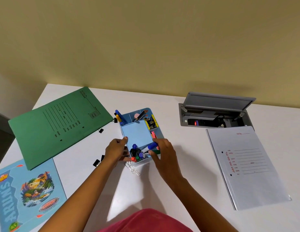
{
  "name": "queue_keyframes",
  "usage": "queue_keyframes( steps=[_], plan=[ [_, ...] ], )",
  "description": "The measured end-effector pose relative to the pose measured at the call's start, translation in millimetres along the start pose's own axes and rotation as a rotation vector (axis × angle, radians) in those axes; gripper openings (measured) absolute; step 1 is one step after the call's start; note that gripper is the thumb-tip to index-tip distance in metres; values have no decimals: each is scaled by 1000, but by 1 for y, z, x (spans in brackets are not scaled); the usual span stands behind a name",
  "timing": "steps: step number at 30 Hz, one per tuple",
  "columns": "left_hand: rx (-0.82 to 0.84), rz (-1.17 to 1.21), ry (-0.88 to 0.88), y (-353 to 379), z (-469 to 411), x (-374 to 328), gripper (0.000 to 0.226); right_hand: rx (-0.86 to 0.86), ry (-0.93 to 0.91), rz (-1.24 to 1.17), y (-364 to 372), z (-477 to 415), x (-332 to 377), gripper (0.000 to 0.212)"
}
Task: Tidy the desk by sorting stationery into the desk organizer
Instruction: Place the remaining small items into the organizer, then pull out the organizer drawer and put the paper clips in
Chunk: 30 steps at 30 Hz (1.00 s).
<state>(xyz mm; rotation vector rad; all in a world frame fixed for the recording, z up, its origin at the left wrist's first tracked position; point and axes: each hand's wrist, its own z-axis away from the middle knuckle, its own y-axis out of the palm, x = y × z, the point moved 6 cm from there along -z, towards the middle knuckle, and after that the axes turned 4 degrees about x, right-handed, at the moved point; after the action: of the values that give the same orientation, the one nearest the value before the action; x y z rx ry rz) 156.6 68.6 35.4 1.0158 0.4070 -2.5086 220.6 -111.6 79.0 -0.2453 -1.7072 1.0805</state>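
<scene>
Nearest: loose wire paper clips [133, 168] on desk [187, 164], touching front of desk organizer [148, 110]. Thin, light, look tangled; prob. best pinched up as a bunch.

Black binder clips [97, 162] just L of organizer. Stiff, springy; take by the body.

L hand [115, 150] grips organizer's L wall, thumb over rim. Judged a brace: org. looks like light plastic, could skid on smooth top.

R hand [162, 153] pinches blue-capped marker [150, 148] by barrel. It lies across front compartment, above other markers standing caps up. Marker light, rigid, slick; mid-barrel hold suits, needs tipping upright to drop in.

Back compartments: pens, pencils, yellow-black clips.

Farther, L of organizer: green file folder [58, 126]. R and back of it: open cable box [214, 113].
</scene>
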Motion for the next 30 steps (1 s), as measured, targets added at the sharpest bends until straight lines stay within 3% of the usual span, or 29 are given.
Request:
queue_keyframes(
  steps=[5,9,20,23,26,30],
  plan=[
    [0,25,-2,-1,1,3,38,74,-76,-85,3,-2,16,45],
    [7,35,3,0,1,4,37,139,-192,-170,5,-9,27,38],
    [4,22,23,2,0,3,40,365,-256,-222,31,-3,29,90],
    [1,1,28,1,0,3,40,276,-215,-217,44,2,37,85],
    [-6,-33,29,-3,-4,4,43,105,-155,-228,52,1,39,60],
    [5,1,14,-3,-7,7,44,-82,-162,-67,48,0,34,41]
  ],
)
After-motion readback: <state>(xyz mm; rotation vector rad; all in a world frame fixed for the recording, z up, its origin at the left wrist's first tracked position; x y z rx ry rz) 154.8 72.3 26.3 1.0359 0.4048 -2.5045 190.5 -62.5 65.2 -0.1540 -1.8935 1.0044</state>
